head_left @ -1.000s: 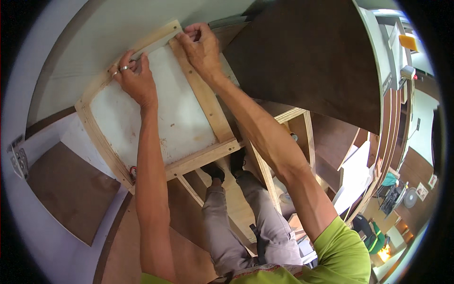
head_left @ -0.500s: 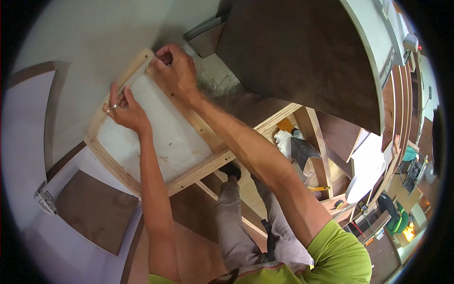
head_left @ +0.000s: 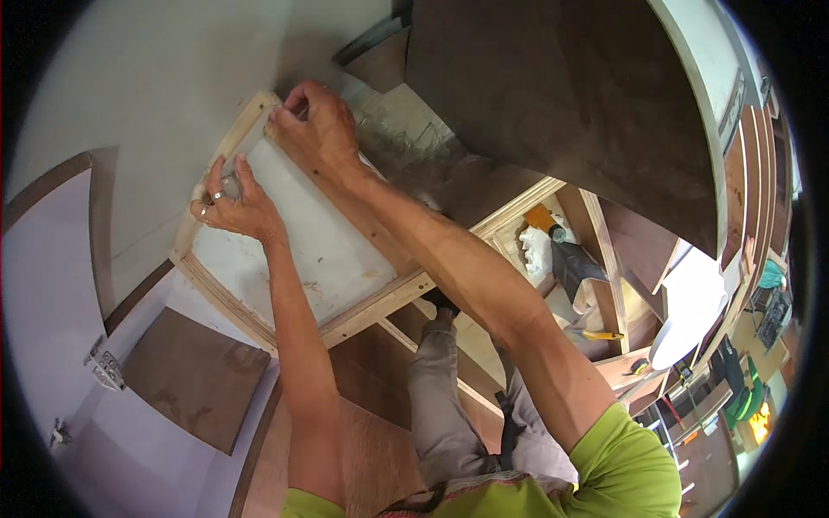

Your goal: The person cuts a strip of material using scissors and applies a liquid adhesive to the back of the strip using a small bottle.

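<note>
A pale wooden frame (head_left: 376,304) with a white panel (head_left: 298,229) inside it leans against the grey wall. My left hand (head_left: 237,207), with rings on it, is at the frame's left rail, its fingers apart and its ringed fingers curled by the rail's outer side. At the far top corner, my right hand (head_left: 319,129) is closed, its fingertips pinched together beside the wood. Whatever lies between those fingertips is too small or hidden to make out. Its forearm passes over part of the frame's right rail (head_left: 345,203). Dark screw heads or holes dot the rails.
A large dark brown panel (head_left: 561,112) stands at the upper right. Inside the open wooden compartment are an orange-and-grey tool (head_left: 544,220), crumpled white material (head_left: 535,250) and a yellow-handled tool (head_left: 602,335). A metal hinge (head_left: 105,367) sticks out at left.
The fingers of my left hand have spread wider at the left rail. My right hand stays pinched at the top corner. The whole view has shifted slightly.
</note>
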`<action>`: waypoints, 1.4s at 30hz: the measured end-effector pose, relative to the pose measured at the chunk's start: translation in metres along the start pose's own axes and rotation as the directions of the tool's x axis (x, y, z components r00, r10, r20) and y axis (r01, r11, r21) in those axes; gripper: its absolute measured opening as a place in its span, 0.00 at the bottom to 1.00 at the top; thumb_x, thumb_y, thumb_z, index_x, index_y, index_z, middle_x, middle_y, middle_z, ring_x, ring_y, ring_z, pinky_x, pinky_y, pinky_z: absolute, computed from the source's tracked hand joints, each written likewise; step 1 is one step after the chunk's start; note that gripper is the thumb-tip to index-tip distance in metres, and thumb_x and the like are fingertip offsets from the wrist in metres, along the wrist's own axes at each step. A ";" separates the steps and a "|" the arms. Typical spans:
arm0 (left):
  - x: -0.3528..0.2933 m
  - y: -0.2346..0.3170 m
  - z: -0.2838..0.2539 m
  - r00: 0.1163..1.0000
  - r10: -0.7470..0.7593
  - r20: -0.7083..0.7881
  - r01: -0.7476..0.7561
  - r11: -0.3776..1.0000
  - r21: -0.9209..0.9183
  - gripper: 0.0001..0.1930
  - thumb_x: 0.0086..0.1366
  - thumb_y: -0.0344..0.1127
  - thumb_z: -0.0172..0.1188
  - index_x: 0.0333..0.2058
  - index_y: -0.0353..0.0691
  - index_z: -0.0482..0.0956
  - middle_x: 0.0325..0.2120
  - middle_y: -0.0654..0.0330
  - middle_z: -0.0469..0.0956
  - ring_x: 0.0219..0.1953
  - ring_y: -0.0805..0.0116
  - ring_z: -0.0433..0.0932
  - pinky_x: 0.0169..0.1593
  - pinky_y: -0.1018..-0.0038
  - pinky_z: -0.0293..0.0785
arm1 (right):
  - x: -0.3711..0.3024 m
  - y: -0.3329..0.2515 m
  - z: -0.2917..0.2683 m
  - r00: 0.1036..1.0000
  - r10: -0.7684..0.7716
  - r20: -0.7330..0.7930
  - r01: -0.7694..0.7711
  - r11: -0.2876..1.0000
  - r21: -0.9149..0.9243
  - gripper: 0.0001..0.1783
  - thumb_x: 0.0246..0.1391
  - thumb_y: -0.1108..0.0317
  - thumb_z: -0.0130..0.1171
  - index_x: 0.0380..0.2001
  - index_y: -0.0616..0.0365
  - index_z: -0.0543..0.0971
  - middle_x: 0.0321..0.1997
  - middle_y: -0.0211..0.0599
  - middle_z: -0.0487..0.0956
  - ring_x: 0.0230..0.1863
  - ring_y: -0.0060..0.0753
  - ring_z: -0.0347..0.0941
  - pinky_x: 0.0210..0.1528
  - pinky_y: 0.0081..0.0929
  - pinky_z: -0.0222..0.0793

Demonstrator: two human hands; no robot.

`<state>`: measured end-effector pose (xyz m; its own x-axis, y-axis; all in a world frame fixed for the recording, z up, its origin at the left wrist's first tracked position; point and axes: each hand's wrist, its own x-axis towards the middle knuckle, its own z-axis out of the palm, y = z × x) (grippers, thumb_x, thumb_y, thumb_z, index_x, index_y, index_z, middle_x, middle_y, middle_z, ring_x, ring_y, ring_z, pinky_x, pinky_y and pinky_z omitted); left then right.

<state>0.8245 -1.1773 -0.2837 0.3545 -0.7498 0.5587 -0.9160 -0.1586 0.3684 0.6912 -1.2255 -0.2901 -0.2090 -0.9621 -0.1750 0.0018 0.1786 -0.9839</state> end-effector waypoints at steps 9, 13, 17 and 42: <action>0.013 -0.008 0.014 0.954 0.299 -0.021 -0.299 0.954 0.006 0.13 0.55 0.42 0.72 0.38 0.46 0.85 0.29 0.61 0.75 0.39 0.59 0.68 0.46 0.63 0.64 | -0.005 -0.003 0.000 0.999 0.032 0.037 -0.029 0.997 -0.071 0.14 0.48 0.59 0.63 0.31 0.59 0.75 0.27 0.48 0.79 0.30 0.52 0.77 0.36 0.46 0.70; 0.013 -0.008 0.019 0.944 0.330 -0.010 -0.330 0.944 0.013 0.13 0.55 0.41 0.72 0.39 0.47 0.85 0.29 0.61 0.74 0.39 0.59 0.67 0.46 0.63 0.64 | -0.004 -0.002 -0.003 0.999 0.011 0.048 -0.005 0.993 -0.121 0.15 0.48 0.59 0.63 0.32 0.59 0.75 0.28 0.49 0.80 0.31 0.52 0.78 0.37 0.47 0.70; 0.016 -0.006 0.018 0.925 0.379 0.004 -0.379 0.925 -0.003 0.13 0.56 0.40 0.70 0.41 0.49 0.85 0.29 0.61 0.74 0.40 0.59 0.67 0.47 0.64 0.64 | -0.004 0.000 -0.001 0.998 -0.012 0.064 0.017 0.997 -0.080 0.16 0.47 0.60 0.64 0.34 0.59 0.75 0.29 0.48 0.80 0.33 0.51 0.78 0.38 0.47 0.71; 0.013 -0.013 0.024 0.941 0.337 0.040 -0.338 0.941 0.031 0.15 0.56 0.43 0.71 0.43 0.59 0.85 0.34 0.65 0.72 0.44 0.60 0.65 0.50 0.60 0.64 | -0.007 -0.002 -0.008 0.987 -0.114 0.114 0.129 0.983 -0.134 0.19 0.48 0.58 0.62 0.37 0.62 0.75 0.30 0.52 0.80 0.34 0.54 0.78 0.39 0.47 0.71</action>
<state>0.8366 -1.2005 -0.2986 0.0179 -0.7842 0.6203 -0.9872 0.0844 0.1351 0.6849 -1.2179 -0.2863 -0.0947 -0.9934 -0.0649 -0.1560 0.0792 -0.9846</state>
